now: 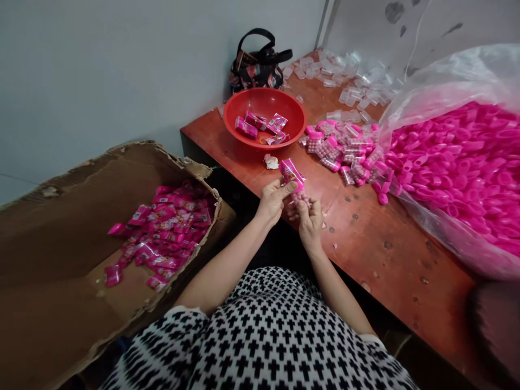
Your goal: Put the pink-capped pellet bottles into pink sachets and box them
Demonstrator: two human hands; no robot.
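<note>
Over the table's front edge, my left hand (273, 202) pinches a pink printed wrapper (291, 171) between thumb and fingers. The wrapper's lower end meets a small clear candy jar (299, 196) with pink balls inside; whether it goes around the jar's top I cannot tell. My right hand (310, 223) is closed around the jar's lower part, its thumb and fingertips on the clear side. Behind the hands, a red bowl (228, 125) holds several pink printed packets (246, 127). To the right lies a pile of filled jars with pink caps (352, 149).
A clear plastic bag (450, 70) full of pink spoon-like pieces (459, 162) covers the table's right side. Empty clear containers (357, 89) lie at the back, near a dark handbag (255, 70). At left, a cardboard box (60, 227) contains many pink packets (170, 227).
</note>
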